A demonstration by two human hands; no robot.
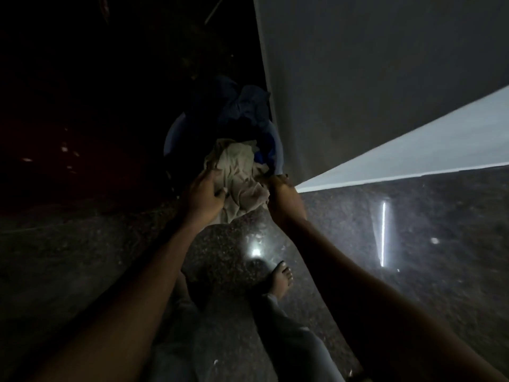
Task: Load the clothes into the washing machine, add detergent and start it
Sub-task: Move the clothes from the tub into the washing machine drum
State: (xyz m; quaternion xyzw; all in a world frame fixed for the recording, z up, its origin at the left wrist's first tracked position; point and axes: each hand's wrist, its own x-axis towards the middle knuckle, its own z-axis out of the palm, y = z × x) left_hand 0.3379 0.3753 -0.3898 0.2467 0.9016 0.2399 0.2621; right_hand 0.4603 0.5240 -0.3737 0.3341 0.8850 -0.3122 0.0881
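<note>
Head view, looking down in dim light: I see both my bare forearms reaching forward over a polished, speckled stone floor (413, 216) that mirrors a thin bright strip of light. My left hand (202, 198) has its fingers curled into the near edge of a pale cloth (239, 172), a soft, crumpled beige piece with deep folds, part of it hanging in a limp tail between my wrists. My right hand (286, 201) grips the same cloth on its other side; I see mostly the back of that hand, with the fingertips buried in the fabric.

The cloth lies on top of a round blue tub (278, 158) with a smooth plastic rim, set on the floor just beside a flat, matte white panel (385, 78) that rises on the right. Behind the pale piece, dark blue clothes (245, 108) are heaped in the tub, bunched and wrinkled, their far side lost in shadow. I cannot tell whether the white panel is the machine.

My bare foot (281, 277) rests on the stone below my hands, with a grey trouser leg (289, 334) behind it.
</note>
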